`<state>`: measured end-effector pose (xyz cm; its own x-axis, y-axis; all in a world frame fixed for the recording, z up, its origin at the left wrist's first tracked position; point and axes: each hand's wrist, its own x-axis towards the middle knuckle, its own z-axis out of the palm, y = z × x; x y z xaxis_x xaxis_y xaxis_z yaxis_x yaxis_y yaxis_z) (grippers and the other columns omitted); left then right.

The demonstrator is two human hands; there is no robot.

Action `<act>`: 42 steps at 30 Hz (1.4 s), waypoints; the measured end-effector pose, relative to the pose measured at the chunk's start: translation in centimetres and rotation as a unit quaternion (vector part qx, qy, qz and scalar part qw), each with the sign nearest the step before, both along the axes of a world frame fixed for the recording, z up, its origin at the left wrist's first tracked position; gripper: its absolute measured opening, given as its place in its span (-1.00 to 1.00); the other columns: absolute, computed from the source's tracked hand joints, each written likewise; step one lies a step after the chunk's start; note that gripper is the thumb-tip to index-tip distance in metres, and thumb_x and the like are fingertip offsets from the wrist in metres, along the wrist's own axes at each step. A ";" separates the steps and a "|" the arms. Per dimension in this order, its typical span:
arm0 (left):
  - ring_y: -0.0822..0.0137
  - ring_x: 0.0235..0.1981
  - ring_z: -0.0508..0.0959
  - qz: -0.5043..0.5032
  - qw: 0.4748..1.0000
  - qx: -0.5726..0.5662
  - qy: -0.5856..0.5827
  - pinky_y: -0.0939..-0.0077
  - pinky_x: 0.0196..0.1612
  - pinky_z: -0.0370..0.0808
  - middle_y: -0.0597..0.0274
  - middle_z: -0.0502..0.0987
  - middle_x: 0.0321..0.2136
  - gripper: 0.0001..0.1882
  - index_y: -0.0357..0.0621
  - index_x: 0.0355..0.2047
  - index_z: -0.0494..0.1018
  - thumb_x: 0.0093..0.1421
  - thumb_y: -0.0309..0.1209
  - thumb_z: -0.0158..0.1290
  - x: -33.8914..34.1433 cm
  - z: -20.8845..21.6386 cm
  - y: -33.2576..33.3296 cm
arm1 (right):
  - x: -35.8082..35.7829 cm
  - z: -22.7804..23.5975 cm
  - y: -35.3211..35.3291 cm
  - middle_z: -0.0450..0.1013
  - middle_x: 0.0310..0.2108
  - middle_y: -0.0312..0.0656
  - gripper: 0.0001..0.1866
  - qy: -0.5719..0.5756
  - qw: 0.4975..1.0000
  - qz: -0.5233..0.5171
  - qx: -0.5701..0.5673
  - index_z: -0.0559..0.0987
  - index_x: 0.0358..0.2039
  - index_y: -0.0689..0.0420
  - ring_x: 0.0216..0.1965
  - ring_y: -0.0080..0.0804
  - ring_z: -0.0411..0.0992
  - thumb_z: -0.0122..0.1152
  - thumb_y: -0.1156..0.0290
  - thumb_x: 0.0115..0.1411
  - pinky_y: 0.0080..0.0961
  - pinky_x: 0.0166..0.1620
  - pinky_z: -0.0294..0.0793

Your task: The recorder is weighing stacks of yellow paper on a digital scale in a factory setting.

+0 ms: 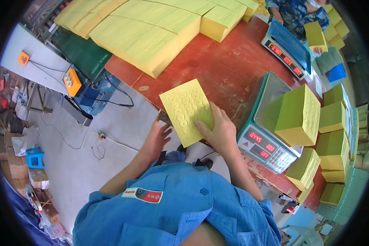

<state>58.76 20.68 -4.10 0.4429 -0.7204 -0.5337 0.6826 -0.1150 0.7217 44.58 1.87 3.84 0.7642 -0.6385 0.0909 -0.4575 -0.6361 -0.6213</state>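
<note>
My right hand (220,130) grips a yellow sheet of paper (186,108), or a thin batch of sheets, stamped with rows of round coin patterns. The thumb lies on top and the fingers are behind it. My left hand (156,138) is open beside the paper's lower left edge, fingers apart, with nothing visible in it. To the right stands a teal digital scale (270,151) with lit red digits. A thick stack of the same yellow paper (301,115) rests on its metal pan (270,98).
Large yellow paper stacks (151,37) cover the far side of the red table (221,76). More yellow bundles (334,149) line the right side. Across the table a co-worker (297,12) holds a yellow bundle near a second scale (289,45). A blue stool (35,158) stands on the floor at left.
</note>
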 end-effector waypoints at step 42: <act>0.08 0.06 0.40 -0.394 0.875 -0.111 -0.259 0.02 -0.02 0.40 0.10 0.35 0.12 -0.02 0.01 0.25 0.24 -0.04 0.37 0.07 -16.8 23.9 -34.9 | -26.0 11.4 -21.7 0.53 -0.39 -0.31 -0.66 -0.317 0.842 -0.243 0.363 0.61 -0.20 0.13 -0.44 -0.54 0.49 0.00 0.16 0.33 -0.56 -0.35 0.49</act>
